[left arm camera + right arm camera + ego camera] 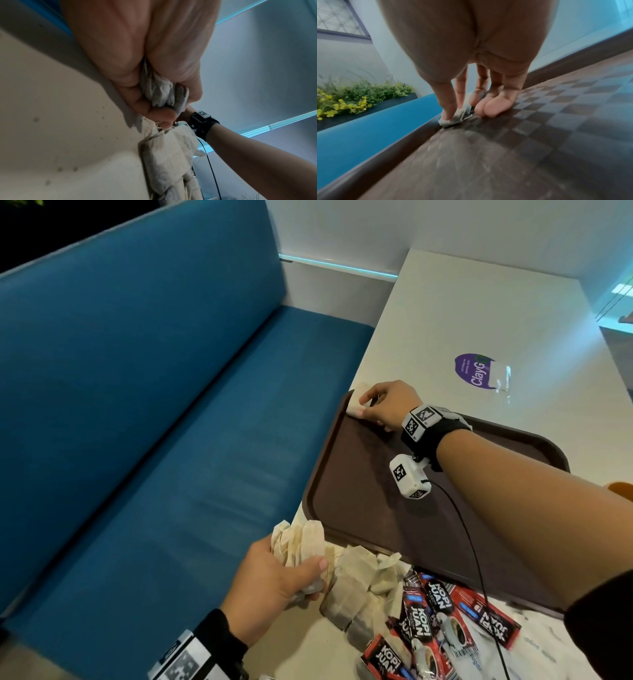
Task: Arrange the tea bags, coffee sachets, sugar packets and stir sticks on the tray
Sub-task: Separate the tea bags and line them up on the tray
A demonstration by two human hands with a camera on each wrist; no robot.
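My right hand reaches over the brown tray to its far left corner and pinches one tea bag there. In the right wrist view the thumb and forefinger hold that tea bag against the tray rim, the other fingertips touching the floor. My left hand grips a bunch of tea bags at the table's near left edge; their crumpled ends show in my left hand. More tea bags and red coffee sachets lie in a heap before the tray.
A blue bench runs along the table's left side. Beyond the tray lie a purple sticker and a clear wrapper. White packets lie under the sachets. A black cable crosses the tray from my right wrist.
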